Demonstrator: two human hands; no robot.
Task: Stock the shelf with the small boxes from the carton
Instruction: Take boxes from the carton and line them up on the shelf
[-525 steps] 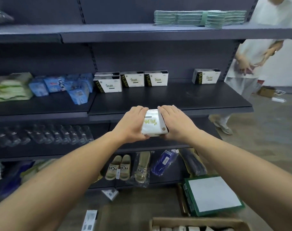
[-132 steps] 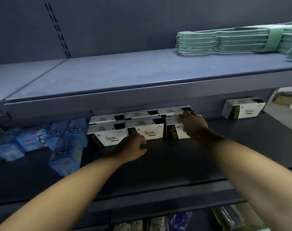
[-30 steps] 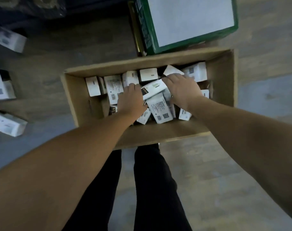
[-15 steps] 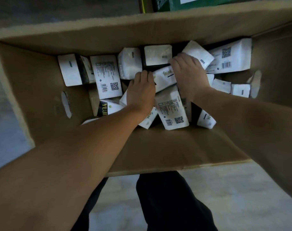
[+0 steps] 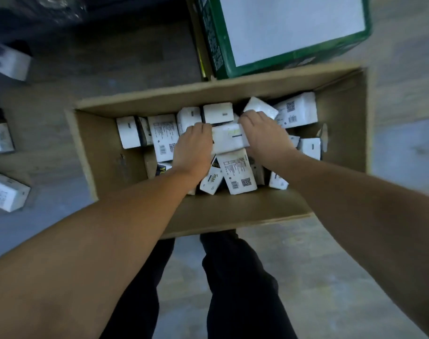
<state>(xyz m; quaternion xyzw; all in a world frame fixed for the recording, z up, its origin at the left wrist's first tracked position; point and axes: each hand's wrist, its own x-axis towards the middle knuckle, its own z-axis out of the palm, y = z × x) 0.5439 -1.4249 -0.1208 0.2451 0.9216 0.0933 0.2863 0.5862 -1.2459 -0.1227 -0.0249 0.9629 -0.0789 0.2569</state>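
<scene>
An open brown carton (image 5: 105,152) stands on the floor below me, holding several small white boxes with barcodes and QR codes. Both my hands are inside it. My left hand (image 5: 192,149) and my right hand (image 5: 262,135) grip the two ends of one white box (image 5: 229,139) that lies across the pile, fingers curled over its far edge. Other boxes (image 5: 237,174) lie jumbled under and around it. The shelf is out of view.
A green-edged box with a white top (image 5: 289,28) stands just beyond the carton. Loose white boxes (image 5: 5,194) lie on the floor at the left. My dark trouser legs (image 5: 233,277) are right behind the carton's near wall.
The view has pulled back from the carton. Both hands have closed in on the ends of the one white box, which now sits level between them.
</scene>
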